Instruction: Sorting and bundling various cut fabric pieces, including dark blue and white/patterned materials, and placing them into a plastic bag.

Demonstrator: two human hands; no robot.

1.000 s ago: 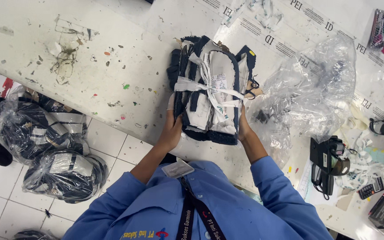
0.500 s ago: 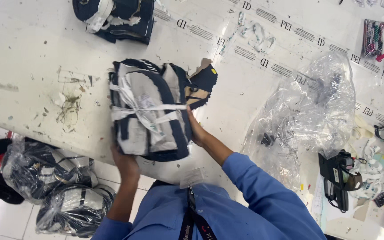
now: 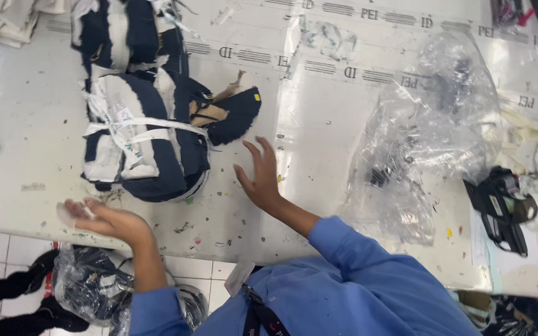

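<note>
A bundle of navy and grey fabric pieces (image 3: pixel 147 140), tied with white strips, lies on the white table (image 3: pixel 319 118) at the left. My left hand (image 3: pixel 104 218) rests open at the table's near edge, just below the bundle, touching nothing but the tabletop. My right hand (image 3: pixel 259 174) hovers open with fingers spread, to the right of the bundle and apart from it. A second tied navy bundle (image 3: pixel 119 31) lies beyond the first, touching it.
A large crumpled clear plastic bag (image 3: pixel 431 130) lies right of my hand. Black straps or buckles (image 3: pixel 499 208) sit at the far right. Plastic-wrapped dark bundles (image 3: pixel 88 283) lie on the tiled floor below the table edge. Scraps litter the tabletop.
The bundle was slid left across the table between both hands and set beside the second bundle. Both hands have let go and drawn back from it.
</note>
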